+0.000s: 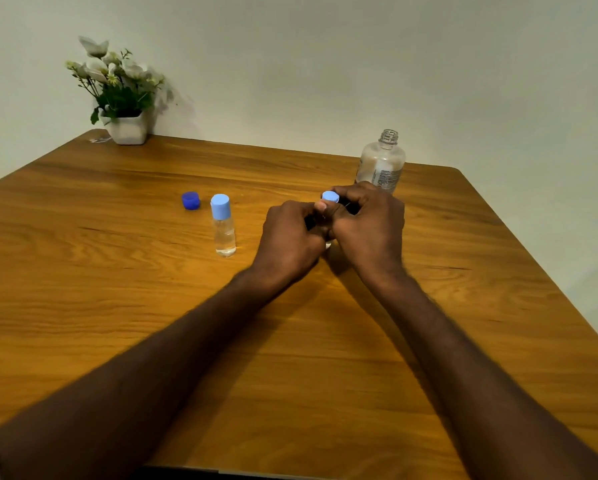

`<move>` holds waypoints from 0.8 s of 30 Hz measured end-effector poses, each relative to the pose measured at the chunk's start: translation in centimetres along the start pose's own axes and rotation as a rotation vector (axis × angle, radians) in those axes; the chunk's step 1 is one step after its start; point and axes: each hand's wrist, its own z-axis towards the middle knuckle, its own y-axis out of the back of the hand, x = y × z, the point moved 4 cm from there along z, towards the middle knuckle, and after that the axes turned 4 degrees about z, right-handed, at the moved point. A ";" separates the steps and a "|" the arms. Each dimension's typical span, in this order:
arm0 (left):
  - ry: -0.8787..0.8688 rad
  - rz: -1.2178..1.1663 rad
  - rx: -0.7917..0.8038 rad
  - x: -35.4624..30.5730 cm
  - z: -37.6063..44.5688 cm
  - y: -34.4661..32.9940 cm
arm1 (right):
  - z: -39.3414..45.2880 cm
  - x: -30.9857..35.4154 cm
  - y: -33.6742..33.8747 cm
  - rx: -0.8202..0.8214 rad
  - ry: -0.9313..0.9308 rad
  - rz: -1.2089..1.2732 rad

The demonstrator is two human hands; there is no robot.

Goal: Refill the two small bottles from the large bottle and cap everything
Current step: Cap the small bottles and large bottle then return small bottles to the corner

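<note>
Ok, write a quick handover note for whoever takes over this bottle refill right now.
Left hand grips the second small bottle's body, mostly hidden; right hand has its fingers around that bottle's light blue cap.
First small bottle stands capped, holding clear liquid.
Large bottle stands open behind the hands; its dark blue cap lies on the table.
Left: finish this cap, then cap the large bottle.

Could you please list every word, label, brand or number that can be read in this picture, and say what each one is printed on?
Nothing can be read here.
Large bottle: a printed label with dark lines of text on its side, too small and blurred to read.
Small bottle with the light blue cap: no print shows.
Dark blue cap on the table: no marking shows.
Small bottle in the hands: body hidden, so cannot tell.
</note>
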 end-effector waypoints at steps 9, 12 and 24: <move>0.028 0.014 -0.045 0.0 -0.1 0.1 | -0.4 0.6 -0.4 -0.022 0.007 -0.028; 0.024 0.004 -0.031 -0.1 -0.3 0.2 | -0.5 0.5 -0.6 0.004 0.042 -0.020; -0.042 0.100 -0.086 -1.0 -1.3 0.8 | -1.3 0.0 -0.5 0.052 0.075 -0.003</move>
